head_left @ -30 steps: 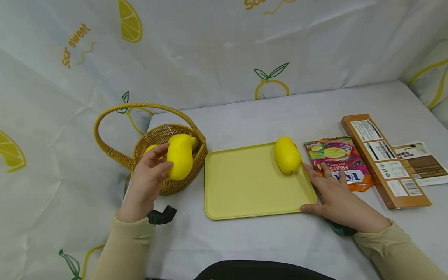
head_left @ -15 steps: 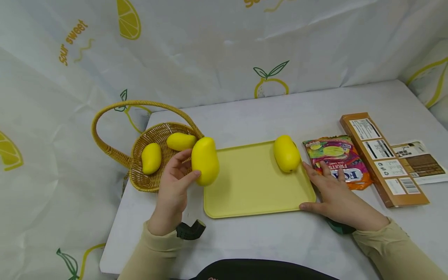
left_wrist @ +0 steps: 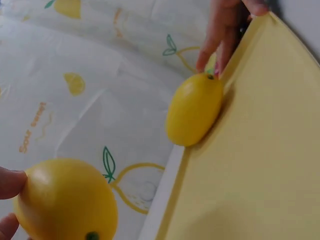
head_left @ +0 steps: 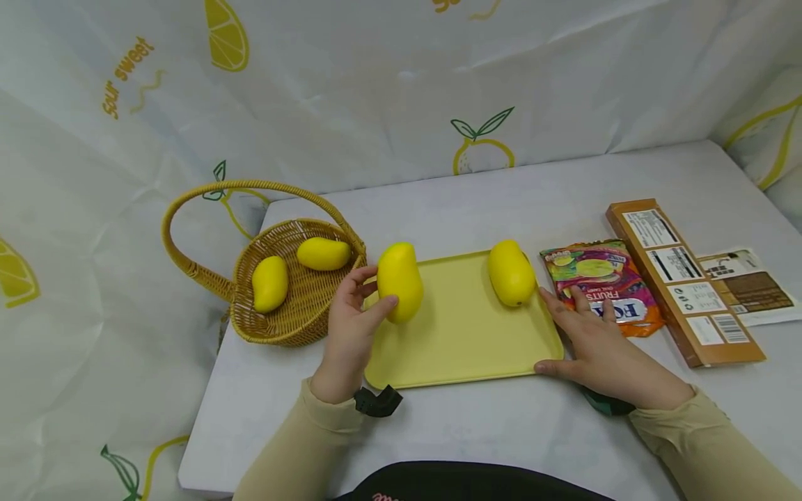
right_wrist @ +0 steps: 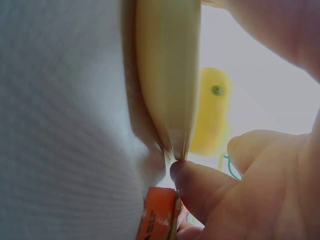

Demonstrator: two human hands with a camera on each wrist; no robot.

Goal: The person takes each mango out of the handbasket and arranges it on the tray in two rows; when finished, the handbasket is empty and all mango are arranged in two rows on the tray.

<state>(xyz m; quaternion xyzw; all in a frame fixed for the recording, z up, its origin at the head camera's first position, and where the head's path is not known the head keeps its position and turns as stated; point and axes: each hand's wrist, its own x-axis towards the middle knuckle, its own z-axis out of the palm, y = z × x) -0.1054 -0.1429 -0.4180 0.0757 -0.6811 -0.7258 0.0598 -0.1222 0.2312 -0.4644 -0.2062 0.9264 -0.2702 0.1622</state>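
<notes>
My left hand pinches a yellow mango between thumb and fingers, above the left part of a pale yellow tray. In the left wrist view that mango fills the lower left corner. Another mango lies at the tray's right end. Beside it, my right hand rests with spread fingers against the tray's right edge, its fingertips also reaching over a candy bag. The right wrist view shows fingertips touching the tray's rim.
At the left stands a wicker basket with a tall handle, holding two mangoes, one at its left and one at its back. A brown box and a flat packet lie at the right.
My left hand has carried the mango rightward from over the basket to above the tray's left part. The right hand stays at the tray's edge.
</notes>
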